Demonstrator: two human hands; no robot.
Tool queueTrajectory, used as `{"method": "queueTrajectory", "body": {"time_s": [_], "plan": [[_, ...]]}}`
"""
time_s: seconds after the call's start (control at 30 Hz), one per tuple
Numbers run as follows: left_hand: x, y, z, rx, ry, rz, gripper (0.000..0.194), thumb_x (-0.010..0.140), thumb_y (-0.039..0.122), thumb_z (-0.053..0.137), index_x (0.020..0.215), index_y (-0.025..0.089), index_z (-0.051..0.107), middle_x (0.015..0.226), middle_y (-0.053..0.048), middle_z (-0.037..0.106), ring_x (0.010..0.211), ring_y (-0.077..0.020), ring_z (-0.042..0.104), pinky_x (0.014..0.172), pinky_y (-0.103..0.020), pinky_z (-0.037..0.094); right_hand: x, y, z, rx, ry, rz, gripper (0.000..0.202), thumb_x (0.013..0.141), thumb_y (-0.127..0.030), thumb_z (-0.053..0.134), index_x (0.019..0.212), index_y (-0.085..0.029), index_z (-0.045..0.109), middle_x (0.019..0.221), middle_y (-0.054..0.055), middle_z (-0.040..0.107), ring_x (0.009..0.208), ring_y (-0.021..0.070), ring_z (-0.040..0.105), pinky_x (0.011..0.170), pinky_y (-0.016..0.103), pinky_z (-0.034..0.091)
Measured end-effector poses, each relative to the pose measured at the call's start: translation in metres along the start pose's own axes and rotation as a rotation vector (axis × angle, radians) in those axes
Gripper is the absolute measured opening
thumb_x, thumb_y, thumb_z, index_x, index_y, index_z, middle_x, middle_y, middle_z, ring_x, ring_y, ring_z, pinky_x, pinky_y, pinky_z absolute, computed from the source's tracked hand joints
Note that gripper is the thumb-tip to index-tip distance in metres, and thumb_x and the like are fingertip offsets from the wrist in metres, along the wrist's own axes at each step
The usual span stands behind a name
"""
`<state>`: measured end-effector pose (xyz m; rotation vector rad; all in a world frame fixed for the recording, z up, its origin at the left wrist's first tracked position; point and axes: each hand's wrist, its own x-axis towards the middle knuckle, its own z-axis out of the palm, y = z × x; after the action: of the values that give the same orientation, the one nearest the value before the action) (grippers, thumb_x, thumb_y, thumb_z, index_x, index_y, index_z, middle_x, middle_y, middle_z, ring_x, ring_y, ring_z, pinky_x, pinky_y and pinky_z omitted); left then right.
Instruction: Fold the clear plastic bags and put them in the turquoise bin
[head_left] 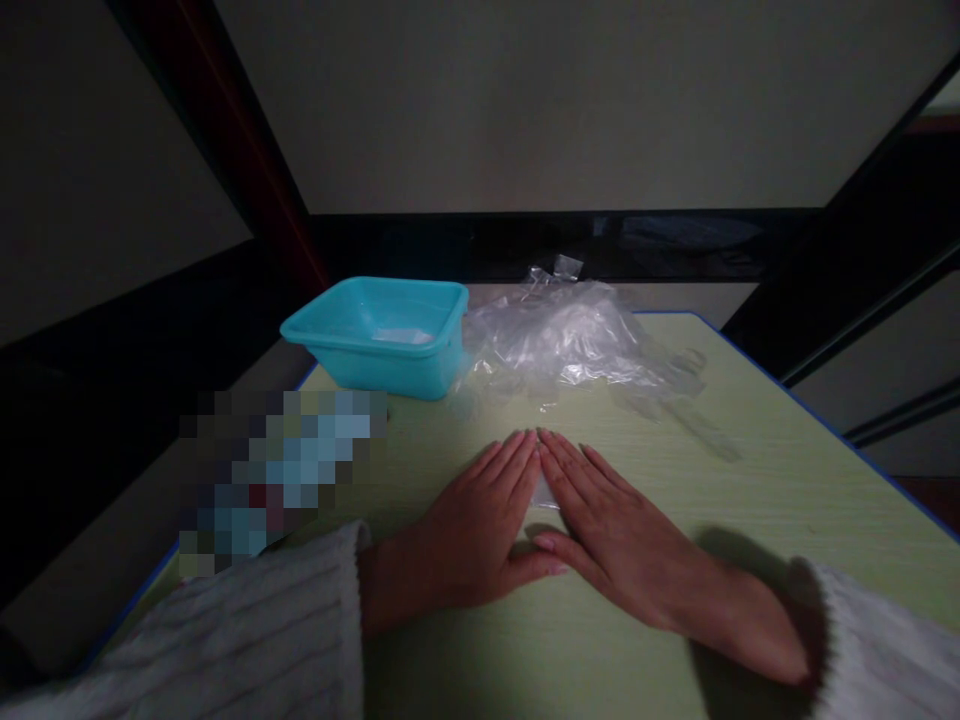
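Both of my hands lie flat on the table, fingertips meeting at the middle and thumbs crossing nearer to me. Under the fingers of my left hand [484, 520] and my right hand [611, 520] is a small clear plastic piece [545, 491], perhaps a little bag; most of it is covered. My fingers are stretched out and press down on it. Beyond my fingertips spreads a loose heap of clear plastic bags [570, 335]. To its left stands a turquoise plastic basin [390, 368] with something whitish and flat inside.
The pale yellow-green table [787, 490] has a blue edge. A blurred-out, bluish object [300, 470] lies at its left side, near my left sleeve. Behind the table rises a pale panel [562, 110] with a dark strip along its bottom.
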<state>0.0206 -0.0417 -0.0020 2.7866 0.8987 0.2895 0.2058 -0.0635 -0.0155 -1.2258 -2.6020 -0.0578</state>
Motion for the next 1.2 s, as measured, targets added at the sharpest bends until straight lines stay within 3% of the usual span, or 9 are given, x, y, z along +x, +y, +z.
{"method": "queueTrajectory", "body": {"time_s": [0.33, 0.6, 0.73, 0.93, 1.2], "plan": [[-0.001, -0.001, 0.0, 0.011, -0.039, 0.001, 0.083, 0.083, 0.058, 0.042, 0.134, -0.005, 0.024, 0.144, -0.03, 0.021, 0.136, -0.0332, 0.012, 0.109, -0.048, 0.02, 0.0, 0.001, -0.003, -0.03, -0.028, -0.028, 0.071, 0.091, -0.051, 0.03, 0.134, 0.006, 0.033, 0.139, 0.027, 0.031, 0.132, 0.0299, 0.025, 0.104, 0.047, 0.033], [-0.001, -0.005, -0.003, -0.04, -0.041, 0.039, 0.088, 0.081, 0.063, 0.04, 0.136, -0.002, 0.019, 0.144, -0.028, 0.02, 0.137, -0.0315, 0.009, 0.109, -0.048, 0.018, -0.002, 0.004, 0.001, 0.031, 0.012, -0.015, 0.071, 0.09, -0.052, 0.033, 0.142, -0.006, 0.018, 0.142, 0.022, 0.029, 0.134, 0.0273, 0.022, 0.105, 0.047, 0.03], [-0.001, -0.004, -0.006, -0.017, -0.081, 0.039, 0.092, 0.078, 0.067, 0.04, 0.135, -0.003, 0.021, 0.145, -0.029, 0.017, 0.137, -0.0328, 0.007, 0.11, -0.048, 0.016, -0.002, 0.003, 0.002, 0.034, 0.018, -0.005, 0.072, 0.09, -0.053, 0.032, 0.143, -0.006, 0.016, 0.142, 0.022, 0.029, 0.134, 0.0276, 0.021, 0.105, 0.048, 0.03], [0.001, -0.002, -0.008, 0.021, -0.126, 0.027, 0.093, 0.078, 0.065, 0.045, 0.134, -0.005, 0.024, 0.145, -0.03, 0.015, 0.136, -0.0335, 0.006, 0.11, -0.047, 0.015, 0.0, 0.001, -0.004, 0.026, -0.04, -0.004, 0.071, 0.091, -0.053, 0.028, 0.138, 0.0, 0.029, 0.141, 0.025, 0.027, 0.133, 0.0293, 0.022, 0.104, 0.049, 0.031], [-0.001, -0.003, -0.003, -0.002, -0.067, 0.001, 0.089, 0.077, 0.06, 0.05, 0.135, -0.002, 0.023, 0.145, -0.027, 0.018, 0.137, -0.0319, 0.009, 0.11, -0.048, 0.018, 0.006, 0.003, -0.019, 0.09, -0.195, 0.038, 0.076, 0.088, -0.056, 0.034, 0.137, 0.002, 0.029, 0.142, 0.024, 0.026, 0.133, 0.0294, 0.024, 0.104, 0.05, 0.031]]}}
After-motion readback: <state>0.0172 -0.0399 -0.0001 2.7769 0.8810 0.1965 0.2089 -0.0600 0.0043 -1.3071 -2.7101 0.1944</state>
